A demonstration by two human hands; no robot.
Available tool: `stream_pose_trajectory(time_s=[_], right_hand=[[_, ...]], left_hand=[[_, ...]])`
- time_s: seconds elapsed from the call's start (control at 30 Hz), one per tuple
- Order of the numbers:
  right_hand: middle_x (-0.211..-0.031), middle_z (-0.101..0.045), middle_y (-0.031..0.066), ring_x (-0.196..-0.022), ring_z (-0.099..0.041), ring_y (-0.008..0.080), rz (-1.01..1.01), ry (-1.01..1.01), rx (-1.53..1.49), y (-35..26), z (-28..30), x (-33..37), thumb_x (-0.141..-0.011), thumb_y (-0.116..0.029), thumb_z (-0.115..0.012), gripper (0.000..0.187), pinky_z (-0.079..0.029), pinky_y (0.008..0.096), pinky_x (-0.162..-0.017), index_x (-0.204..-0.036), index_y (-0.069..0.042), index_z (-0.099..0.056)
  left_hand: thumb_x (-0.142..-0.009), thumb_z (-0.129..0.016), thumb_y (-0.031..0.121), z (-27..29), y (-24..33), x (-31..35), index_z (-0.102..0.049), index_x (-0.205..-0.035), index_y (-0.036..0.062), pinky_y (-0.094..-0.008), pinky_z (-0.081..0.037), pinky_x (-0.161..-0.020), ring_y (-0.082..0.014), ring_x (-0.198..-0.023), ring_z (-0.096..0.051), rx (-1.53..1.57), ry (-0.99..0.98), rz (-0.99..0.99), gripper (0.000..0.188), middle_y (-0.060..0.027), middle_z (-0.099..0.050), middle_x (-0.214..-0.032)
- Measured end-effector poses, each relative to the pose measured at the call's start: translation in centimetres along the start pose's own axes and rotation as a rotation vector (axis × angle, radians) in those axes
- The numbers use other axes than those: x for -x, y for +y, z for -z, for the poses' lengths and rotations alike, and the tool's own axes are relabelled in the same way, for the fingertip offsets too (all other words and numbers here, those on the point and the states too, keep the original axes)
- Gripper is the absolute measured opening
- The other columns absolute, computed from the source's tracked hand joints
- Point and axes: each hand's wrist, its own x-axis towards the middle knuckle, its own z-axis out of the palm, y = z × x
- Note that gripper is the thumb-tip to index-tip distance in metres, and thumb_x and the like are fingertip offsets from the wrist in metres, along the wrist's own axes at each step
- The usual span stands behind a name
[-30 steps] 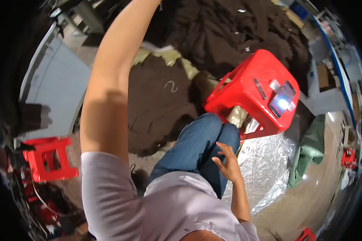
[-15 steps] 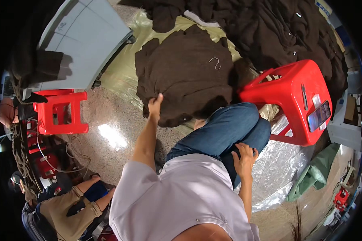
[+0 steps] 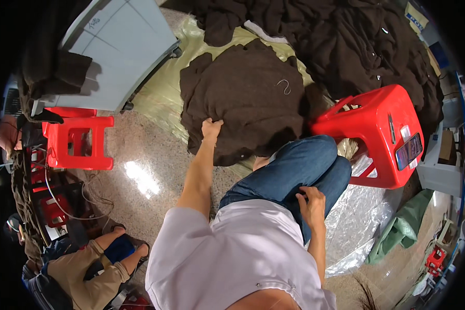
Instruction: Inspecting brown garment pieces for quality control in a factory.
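A dark brown fabric garment [image 3: 253,88] lies in a rumpled heap in front of my knees. My left hand [image 3: 212,130] is at the garment's near left part, its fingers closed on the cloth. A thin, pale hook-shaped piece [image 3: 284,88] shows on the upper right of the garment; whether it is a hanger's hook or a thread I cannot tell. My right hand [image 3: 312,205] rests by my jeans [image 3: 279,165] at the thigh, fingers loosely bent and apart, holding nothing.
Yellowish plastic sheeting [image 3: 163,106] lies under the garment. A red stool [image 3: 392,129] with a phone [image 3: 409,151] and a dark slim tool [image 3: 391,128] stands at right. More brown garments [image 3: 346,46] pile behind. Another red stool [image 3: 108,144] and a seated person [image 3: 88,274] are left.
My left hand has shifted slightly right on the garment, and its fingers have closed on the cloth. The fingers of my right hand have curled a little more. The whole view has shifted slightly.
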Motion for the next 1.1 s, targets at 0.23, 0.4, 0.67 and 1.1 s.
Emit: stream_pose_trajectory(time_s=[0.23,0.4,0.67,1.1], right_hand=[[-0.125,-0.056,0.0172,-0.110,-0.057,0.0310,0.046,0.046,-0.131,-4.2,-0.5,-3.0,-0.077,-0.013,-0.077,0.061,-0.039,0.0423,-0.101,-0.132,-0.005,-0.052],[-0.150,-0.037,0.0221,-0.134,-0.042,0.0358,0.367,0.230,-0.052,-9.6,-3.4,-9.9,-0.079,-0.019,-0.078,0.084,-0.034,0.0415,-0.110,-0.148,-0.004,-0.031],[-0.120,-0.062,0.0127,-0.112,-0.059,0.0210,0.209,-0.041,-1.607,-10.4,9.9,-3.6,-0.087,-0.017,-0.069,0.046,-0.046,0.0326,-0.098,-0.125,0.006,-0.057],[-0.116,-0.063,0.0114,-0.112,-0.057,0.0199,-0.441,0.504,-1.608,8.7,11.6,5.3,-0.096,-0.025,-0.057,0.038,-0.044,0.0322,-0.100,-0.126,0.000,-0.056]], left_hand=[[-0.080,-0.067,0.001,6.8,12.2,15.4,-0.060,-0.090,0.0057,-0.0362,-0.055,-0.073,-0.0200,-0.083,-0.066,1.289,-0.608,0.024,0.013,-0.0067,-0.066,-0.089],[-0.089,-0.060,-0.002,14.4,19.6,26.0,-0.057,-0.118,-0.0010,-0.0363,-0.049,-0.095,-0.0195,-0.106,-0.062,1.517,-0.954,-0.021,0.030,-0.0078,-0.065,-0.114],[-0.077,-0.072,-0.001,21.3,28.5,29.4,-0.057,-0.090,0.0011,-0.0313,-0.041,-0.084,-0.0208,-0.094,-0.049,1.073,-0.004,-1.335,0.021,-0.0104,-0.050,-0.102],[-0.084,-0.073,0.024,3.4,23.9,32.6,-0.060,-0.112,0.0027,-0.0392,-0.044,-0.097,-0.0330,-0.114,-0.053,-0.016,-0.972,-1.454,0.038,-0.0143,-0.059,-0.115]])
